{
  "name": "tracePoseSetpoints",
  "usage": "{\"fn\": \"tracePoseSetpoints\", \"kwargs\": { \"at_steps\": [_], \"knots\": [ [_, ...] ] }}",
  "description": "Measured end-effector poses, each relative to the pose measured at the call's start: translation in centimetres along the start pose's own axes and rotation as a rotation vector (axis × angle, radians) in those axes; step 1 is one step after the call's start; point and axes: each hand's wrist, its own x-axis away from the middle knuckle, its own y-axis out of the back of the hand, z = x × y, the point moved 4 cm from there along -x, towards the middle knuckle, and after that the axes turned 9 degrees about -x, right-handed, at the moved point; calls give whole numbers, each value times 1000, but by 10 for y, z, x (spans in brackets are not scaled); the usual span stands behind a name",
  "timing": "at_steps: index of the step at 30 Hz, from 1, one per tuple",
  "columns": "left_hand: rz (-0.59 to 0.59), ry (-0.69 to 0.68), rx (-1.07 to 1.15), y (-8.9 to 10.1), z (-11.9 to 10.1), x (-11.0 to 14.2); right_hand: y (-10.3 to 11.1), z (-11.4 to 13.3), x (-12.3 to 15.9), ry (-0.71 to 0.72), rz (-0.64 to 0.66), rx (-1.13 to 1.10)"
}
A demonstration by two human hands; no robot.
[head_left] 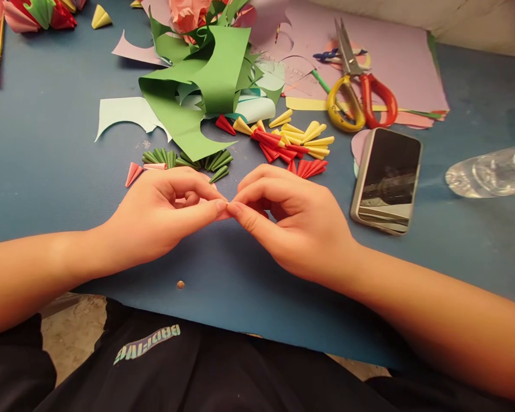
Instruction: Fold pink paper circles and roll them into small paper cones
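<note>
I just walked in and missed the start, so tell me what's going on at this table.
A person's left hand and right hand meet at the fingertips above the table, pinched together; anything between them is too small or hidden to tell. Beyond the hands lie green cones, red cones and yellow cones, with cut green paper behind. The scissors and phone lie off to the right, neither in hand.

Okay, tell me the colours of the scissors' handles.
One yellow, one red; clearest in the head view.
</note>
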Motion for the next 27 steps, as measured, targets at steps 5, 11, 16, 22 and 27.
{"fn": "tracePoseSetpoints", "kwargs": {
  "at_steps": [5, 11, 16, 22, 27],
  "knots": [
    [50, 2, -78, -1, -1, -1, 0, 3, 0, 22, 36, 45],
    [46, 61, -37, -3, 0, -2, 1, 0, 0, -29, -65, 38],
    [-27, 89, -9, -1, 1, 0, -6, -9, 5, -219, -85, -247],
    [-82, 32, -123, -1, 1, 2, -11, -13, 8, -334, -101, -415],
    [-97, -35, -242, -1, 3, 3, -12, -16, 7, -383, -90, -491]
  ]
}}
